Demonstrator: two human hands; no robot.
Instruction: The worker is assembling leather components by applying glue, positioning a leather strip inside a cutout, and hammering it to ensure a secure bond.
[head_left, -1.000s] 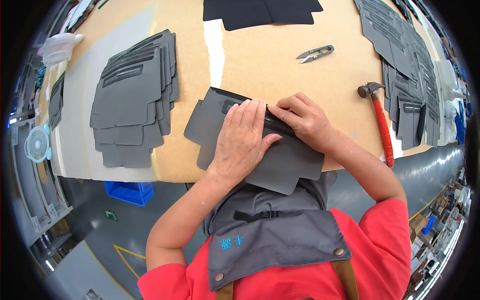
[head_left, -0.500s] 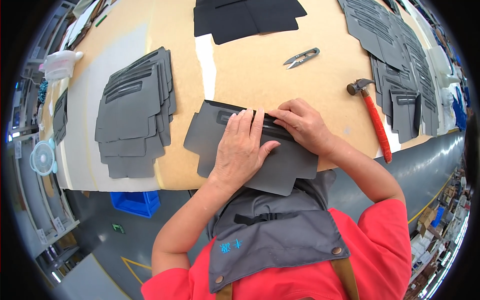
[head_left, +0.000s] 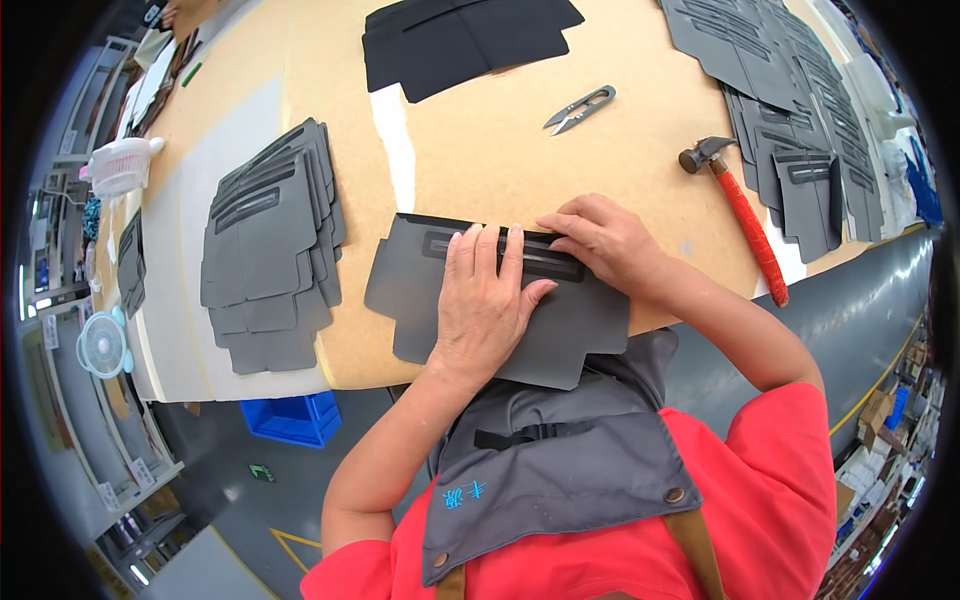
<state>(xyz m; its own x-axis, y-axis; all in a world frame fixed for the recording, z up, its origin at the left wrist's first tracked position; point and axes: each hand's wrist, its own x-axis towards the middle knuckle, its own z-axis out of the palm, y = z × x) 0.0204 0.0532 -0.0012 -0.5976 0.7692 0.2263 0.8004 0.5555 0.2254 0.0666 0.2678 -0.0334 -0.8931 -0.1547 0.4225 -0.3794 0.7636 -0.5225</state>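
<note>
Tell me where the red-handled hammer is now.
In the head view, the red-handled, dark-headed metal hammer lies on the right side of the tan tabletop, between the right hand and the overlapping flat grey panels.

Red sleeves flank a gray apron (with brown straps).

— Looks like what?
— Looks like a dark grey panel, thin and flat, with stepped corners and a long black-rimmed slot near the far side.
— And along the far edge?
— Shows a black strip.
— Lies where?
— Lies on the tan tabletop, slightly slanted, overhanging the near edge.
</note>
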